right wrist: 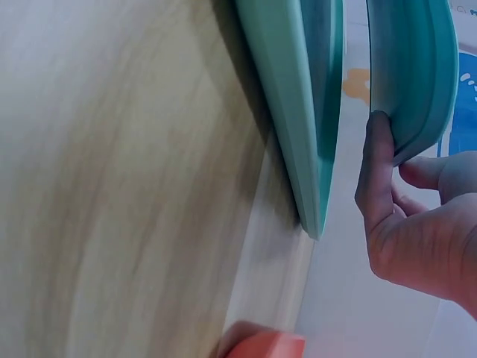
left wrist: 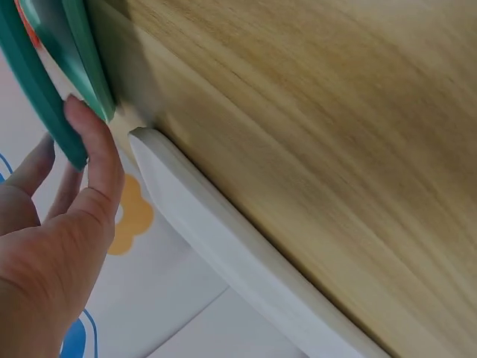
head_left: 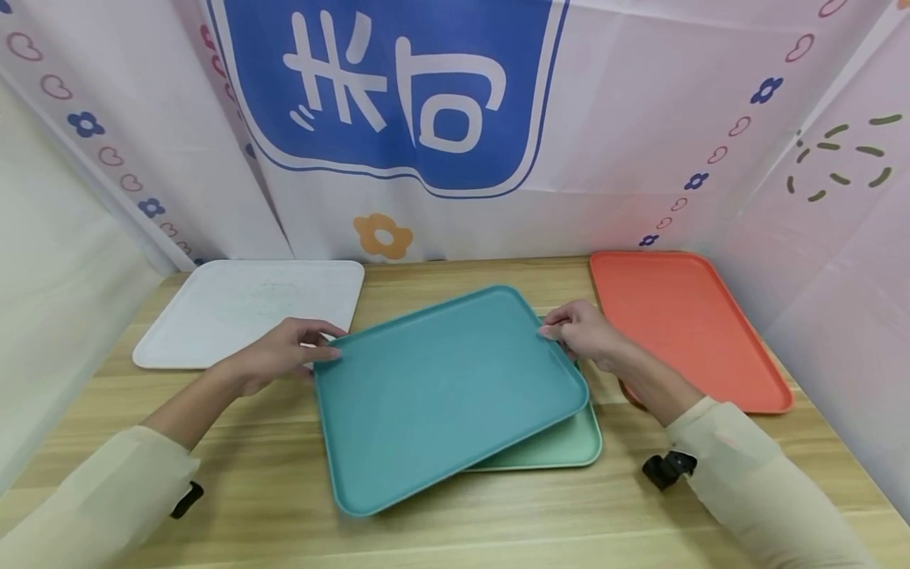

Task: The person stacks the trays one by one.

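Note:
A teal tray (head_left: pixel 448 387) is held up at an angle between both hands, above the wooden table. My left hand (head_left: pixel 287 352) pinches its left edge, thumb on top and fingers beneath. At the opposite edge my right hand (head_left: pixel 584 333) pinches the rim the same way. Under the teal tray lies a light green tray (head_left: pixel 558 442), mostly hidden; its front right corner shows in the head view. Both wrist views show a gap between the raised teal tray (right wrist: pixel 414 74) and the green tray (right wrist: pixel 287 112) below.
A white tray (head_left: pixel 242 312) lies at the back left of the wooden table (head_left: pixel 270 474). An orange-red tray (head_left: pixel 682 324) lies at the back right, near my right forearm. Printed white cloth (head_left: pixel 604 142) hangs behind the table and along its sides.

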Motion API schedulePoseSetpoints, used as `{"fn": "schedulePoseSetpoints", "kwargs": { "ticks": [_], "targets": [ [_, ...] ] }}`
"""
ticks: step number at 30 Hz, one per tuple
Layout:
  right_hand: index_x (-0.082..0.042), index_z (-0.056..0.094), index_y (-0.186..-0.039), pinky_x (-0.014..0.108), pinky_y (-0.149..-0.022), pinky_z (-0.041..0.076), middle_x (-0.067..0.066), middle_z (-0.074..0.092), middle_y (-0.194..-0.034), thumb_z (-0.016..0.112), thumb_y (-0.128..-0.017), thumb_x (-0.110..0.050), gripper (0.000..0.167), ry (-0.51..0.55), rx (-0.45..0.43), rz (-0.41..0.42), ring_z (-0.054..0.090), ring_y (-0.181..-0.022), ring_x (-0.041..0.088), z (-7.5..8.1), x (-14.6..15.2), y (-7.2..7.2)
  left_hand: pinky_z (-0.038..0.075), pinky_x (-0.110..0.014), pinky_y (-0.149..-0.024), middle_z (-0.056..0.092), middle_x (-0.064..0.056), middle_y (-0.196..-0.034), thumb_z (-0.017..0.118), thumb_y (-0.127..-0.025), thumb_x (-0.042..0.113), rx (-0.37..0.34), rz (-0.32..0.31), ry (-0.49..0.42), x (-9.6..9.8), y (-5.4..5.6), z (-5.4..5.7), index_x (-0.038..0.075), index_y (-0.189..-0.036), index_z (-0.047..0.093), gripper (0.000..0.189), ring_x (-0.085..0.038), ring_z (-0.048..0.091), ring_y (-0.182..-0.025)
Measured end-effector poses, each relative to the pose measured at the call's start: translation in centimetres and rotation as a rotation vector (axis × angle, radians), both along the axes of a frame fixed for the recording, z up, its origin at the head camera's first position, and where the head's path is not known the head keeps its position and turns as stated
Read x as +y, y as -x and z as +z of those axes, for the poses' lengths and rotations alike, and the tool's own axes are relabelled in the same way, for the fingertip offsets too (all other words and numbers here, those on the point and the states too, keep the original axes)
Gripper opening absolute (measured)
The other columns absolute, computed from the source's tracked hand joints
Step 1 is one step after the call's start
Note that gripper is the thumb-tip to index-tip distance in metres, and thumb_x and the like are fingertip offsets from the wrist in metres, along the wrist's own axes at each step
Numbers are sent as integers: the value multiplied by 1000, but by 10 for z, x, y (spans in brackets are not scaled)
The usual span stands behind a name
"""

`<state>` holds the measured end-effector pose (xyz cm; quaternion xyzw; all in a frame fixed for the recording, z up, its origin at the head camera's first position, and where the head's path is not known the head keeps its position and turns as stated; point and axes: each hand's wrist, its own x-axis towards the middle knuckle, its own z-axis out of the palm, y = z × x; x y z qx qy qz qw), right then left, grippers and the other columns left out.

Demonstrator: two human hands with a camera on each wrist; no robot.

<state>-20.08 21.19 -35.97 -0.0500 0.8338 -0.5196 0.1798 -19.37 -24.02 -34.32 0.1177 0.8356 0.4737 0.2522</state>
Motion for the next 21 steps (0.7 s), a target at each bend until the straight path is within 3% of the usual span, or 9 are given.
{"fn": "schedulePoseSetpoints", "kwargs": {
  "ticks": [6,11,16,21],
  "targets": [
    [12,64,-120,28,-59,45,7,58,-83,56,-107,-8,26,-13,-23,-35,51,-72,16,2,5,1,64,-42,-83,59,-20,-109,59,-104,6,-70,60,-115,-1,-3,-1,-12,-150,37,54,-23,70,-92],
    [15,61,-129,29,-59,48,10,63,-88,55,-107,-8,32,-21,-11,-57,53,-71,16,3,9,1,64,-47,-79,67,-18,-104,59,-103,4,-105,86,-168,1,-7,-3,-10,-156,24,65,-25,73,-85],
    [16,58,-131,30,-59,49,12,63,-92,56,-107,-8,34,-24,-3,-75,53,-72,16,3,11,0,65,-48,-74,71,-15,-97,60,-102,2,-115,81,-211,5,-10,-7,-8,-158,18,71,-26,74,-80],
    [16,57,-134,29,-61,50,13,63,-98,56,-107,-8,36,-14,-26,-87,53,-73,16,2,12,-1,65,-49,-73,63,-14,-95,61,-101,0,-102,84,-207,8,-12,-9,-7,-159,18,73,-26,72,-78]
  ]
}}
